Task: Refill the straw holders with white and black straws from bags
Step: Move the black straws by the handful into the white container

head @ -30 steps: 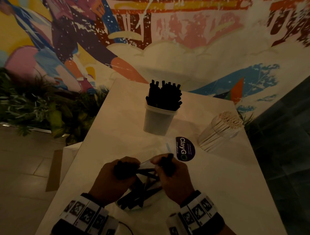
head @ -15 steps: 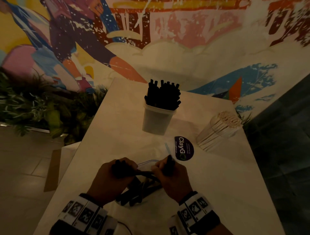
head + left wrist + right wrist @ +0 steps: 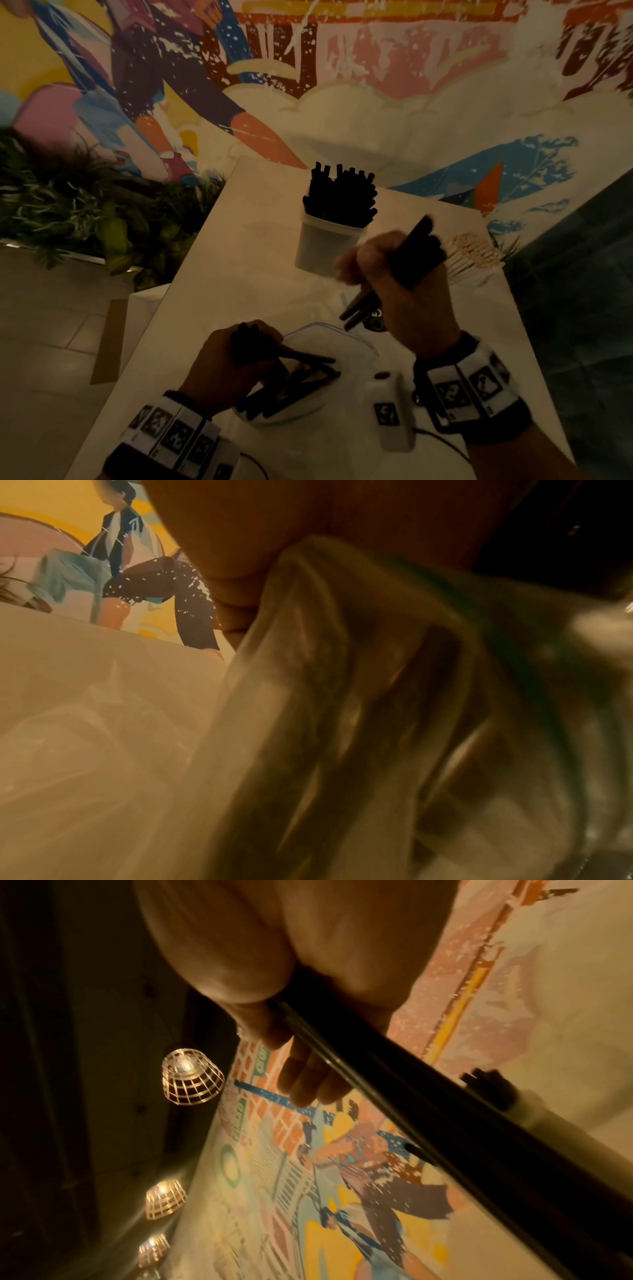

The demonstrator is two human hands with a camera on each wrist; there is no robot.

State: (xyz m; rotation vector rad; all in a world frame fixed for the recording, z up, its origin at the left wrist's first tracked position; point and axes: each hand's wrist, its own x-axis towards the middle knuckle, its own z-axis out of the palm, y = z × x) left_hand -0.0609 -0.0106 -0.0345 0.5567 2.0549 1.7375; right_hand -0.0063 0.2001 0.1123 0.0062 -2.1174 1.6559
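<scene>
here the white desk point(image 3: 219, 281) carries a pale holder point(image 3: 323, 248) packed with upright black straws, and nearer the person a clear bag point(image 3: 308, 377) of more black straws. the right hand point(image 3: 407, 284) is raised above the desk, clenched round a bundle of black straws point(image 3: 411, 257); the left hand point(image 3: 226, 366) grips the bag's mouth.

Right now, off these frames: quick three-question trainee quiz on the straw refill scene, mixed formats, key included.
1. True or false: the right hand grips a bunch of black straws raised above the white table.
2. What does the left hand hold? A) the clear plastic zip bag of black straws B) the white straws C) nothing
3. Fill in: the white tub holder is filled with ____ straws.

Key: 1 true; 2 A; 3 black.
</scene>
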